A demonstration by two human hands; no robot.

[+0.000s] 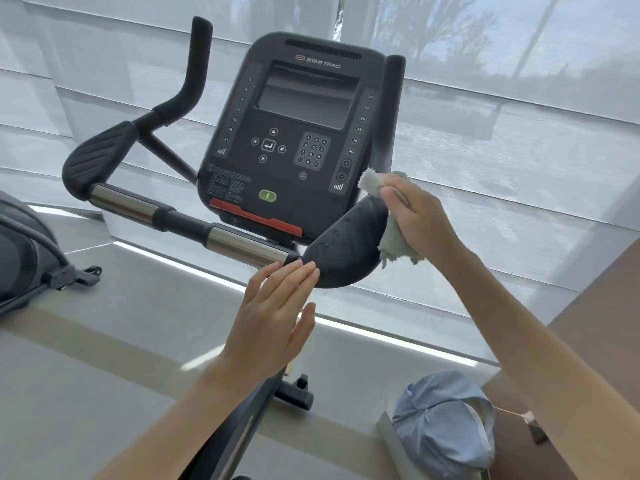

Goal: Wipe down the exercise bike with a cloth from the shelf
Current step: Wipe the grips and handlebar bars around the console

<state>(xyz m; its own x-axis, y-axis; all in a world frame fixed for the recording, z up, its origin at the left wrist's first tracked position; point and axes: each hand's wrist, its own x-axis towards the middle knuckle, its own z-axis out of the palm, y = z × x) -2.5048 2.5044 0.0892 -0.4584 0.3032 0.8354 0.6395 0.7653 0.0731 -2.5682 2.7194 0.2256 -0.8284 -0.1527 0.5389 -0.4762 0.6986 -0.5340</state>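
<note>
The exercise bike's black console [298, 140] faces me, with a chrome and black handlebar [194, 223] running below it. My right hand [419, 216] grips a pale grey cloth [394, 242] and presses it against the outer side of the right black elbow pad [346, 247], which has small droplets on it. My left hand [273, 313] is flat with fingers together, fingertips touching the near end of that pad where it meets the chrome bar. The left elbow pad [97, 159] and upright grip [195, 71] are untouched.
Sheer window blinds [519, 133] hang behind the bike. Another machine's dark housing [24, 251] stands at the left edge. A light blue cap [446, 420] lies on a ledge at lower right, beside a brown wall panel [595, 306]. The bike's base foot [294, 393] rests on grey floor.
</note>
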